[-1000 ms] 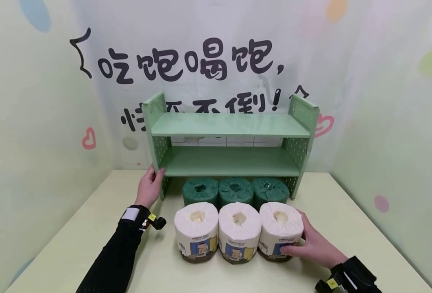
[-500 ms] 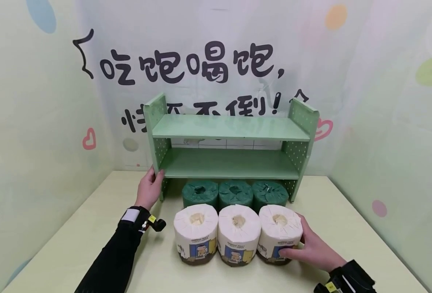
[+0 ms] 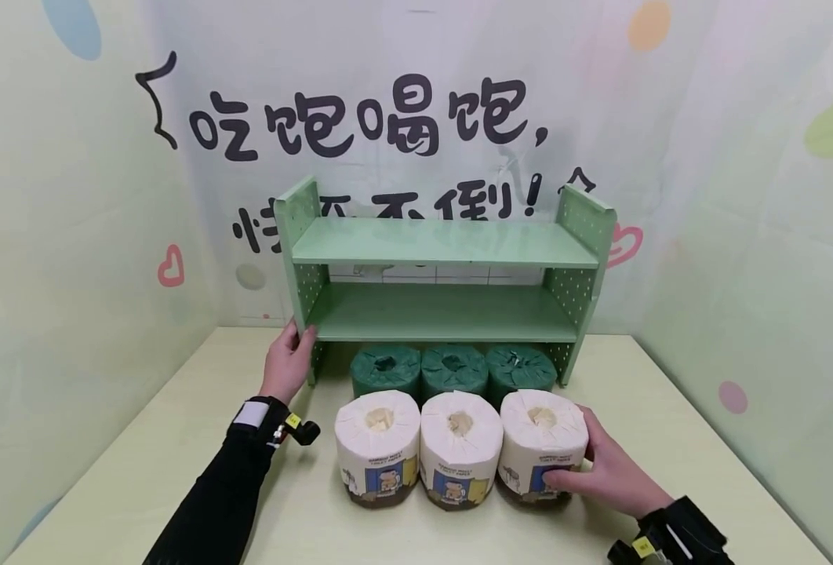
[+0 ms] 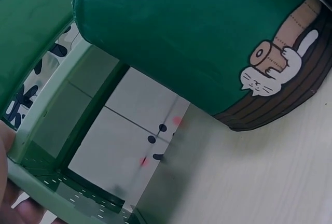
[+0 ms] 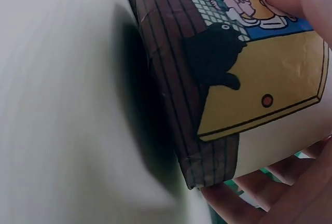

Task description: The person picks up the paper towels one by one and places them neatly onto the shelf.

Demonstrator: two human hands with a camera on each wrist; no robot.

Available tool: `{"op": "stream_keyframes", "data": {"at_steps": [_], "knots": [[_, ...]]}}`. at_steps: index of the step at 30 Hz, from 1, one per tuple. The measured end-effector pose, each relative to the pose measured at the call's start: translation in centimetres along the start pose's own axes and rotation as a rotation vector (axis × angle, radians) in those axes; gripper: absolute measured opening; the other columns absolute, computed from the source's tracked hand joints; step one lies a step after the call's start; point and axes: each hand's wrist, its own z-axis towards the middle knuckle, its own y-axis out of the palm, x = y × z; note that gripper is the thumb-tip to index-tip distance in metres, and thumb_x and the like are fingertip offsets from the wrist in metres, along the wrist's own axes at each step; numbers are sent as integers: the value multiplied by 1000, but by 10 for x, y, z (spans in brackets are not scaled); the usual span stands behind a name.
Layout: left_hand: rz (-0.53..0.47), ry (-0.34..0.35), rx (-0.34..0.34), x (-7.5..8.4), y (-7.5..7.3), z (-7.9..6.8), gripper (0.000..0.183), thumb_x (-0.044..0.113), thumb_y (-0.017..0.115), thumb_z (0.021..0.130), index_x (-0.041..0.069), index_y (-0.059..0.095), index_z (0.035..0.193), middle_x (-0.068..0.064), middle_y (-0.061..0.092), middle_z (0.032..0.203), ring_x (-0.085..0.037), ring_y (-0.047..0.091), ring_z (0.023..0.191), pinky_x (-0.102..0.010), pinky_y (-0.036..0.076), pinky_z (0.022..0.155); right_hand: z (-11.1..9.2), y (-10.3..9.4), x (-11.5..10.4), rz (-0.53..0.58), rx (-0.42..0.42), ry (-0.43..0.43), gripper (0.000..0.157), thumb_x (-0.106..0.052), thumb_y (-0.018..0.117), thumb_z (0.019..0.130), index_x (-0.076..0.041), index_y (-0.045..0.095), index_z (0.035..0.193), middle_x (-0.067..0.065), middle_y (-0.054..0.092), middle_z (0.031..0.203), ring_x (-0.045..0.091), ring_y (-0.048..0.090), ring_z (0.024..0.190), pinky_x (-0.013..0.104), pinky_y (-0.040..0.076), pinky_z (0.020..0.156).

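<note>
On the table three toilet rolls in white wrappers stand in a row in the head view: the left roll (image 3: 378, 451), the middle roll (image 3: 460, 449) and the right roll (image 3: 543, 447). My right hand (image 3: 610, 469) grips the right roll from its outer side, thumb across the printed front, other fingers round the side and back. In the right wrist view a dark shadow lies along the base of this toilet roll (image 5: 207, 63). My left hand (image 3: 288, 362) holds the left side panel of a green shelf rack (image 3: 445, 314), thumb at the front edge.
Several green-wrapped rolls (image 3: 454, 370) stand in a row under the rack's lower shelf, right behind the white ones. One green roll (image 4: 176, 42) fills much of the left wrist view. A printed backdrop (image 3: 402, 47) rises behind the table (image 3: 176, 471).
The right toilet roll has shifted slightly to the right with my right hand. My left hand keeps its hold on the rack; the head view has tilted a little.
</note>
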Motion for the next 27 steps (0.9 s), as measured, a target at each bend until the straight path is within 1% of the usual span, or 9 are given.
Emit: {"op": "stream_keyframes", "data": {"at_steps": [5, 11, 14, 17, 20, 23, 27], "knots": [[-3, -12, -3, 2, -2, -2, 46, 41, 47, 106, 24, 45, 148, -14, 61, 104, -24, 49, 76, -34, 42, 58, -2, -6, -6, 11, 12, -31, 86, -14, 84, 80, -8, 27, 145, 13, 52, 130, 28, 51, 114, 54, 41, 91], [1, -17, 0, 4, -2, -4, 46, 41, 47, 106, 25, 45, 149, -13, 60, 97, -23, 49, 73, -32, 42, 56, -5, -14, -16, 22, 23, -43, 82, -9, 77, 84, -7, 24, 146, 15, 48, 134, 24, 49, 117, 55, 42, 90], [-1, -5, 3, 5, -2, -4, 45, 40, 47, 106, 23, 45, 149, -12, 59, 93, -23, 49, 71, -31, 42, 54, -8, -19, -21, 25, 40, -52, 82, -6, 75, 84, -6, 23, 147, 15, 46, 135, 21, 47, 119, 54, 41, 90], [-10, 0, 10, 6, -1, -4, 45, 39, 47, 106, 23, 46, 148, -14, 59, 92, -23, 49, 71, -30, 42, 54, -9, -25, -27, 6, 65, -76, 81, -4, 74, 84, -7, 23, 147, 12, 46, 133, 18, 48, 118, 44, 43, 91], [-14, 10, 9, 5, -1, -3, 46, 39, 47, 106, 22, 45, 149, -17, 61, 101, -23, 50, 75, -31, 43, 56, -9, -32, -34, 5, 92, -119, 81, 0, 71, 84, -10, 24, 148, 6, 48, 132, 16, 49, 116, 34, 45, 90], [-22, 10, 14, 4, -1, -3, 46, 39, 48, 106, 22, 44, 149, -17, 62, 107, -23, 51, 78, -32, 43, 58, -5, -39, -43, 58, 107, -170, 80, 3, 68, 83, -14, 25, 148, 3, 50, 128, 17, 52, 113, 31, 49, 86], [-27, 14, 18, 2, -1, -4, 45, 37, 49, 106, 21, 46, 148, -18, 62, 106, -24, 51, 79, -32, 43, 59, 8, -48, -58, 200, 101, -204, 77, 9, 62, 86, -18, 24, 147, 6, 50, 127, 21, 55, 111, 30, 53, 82]]}}
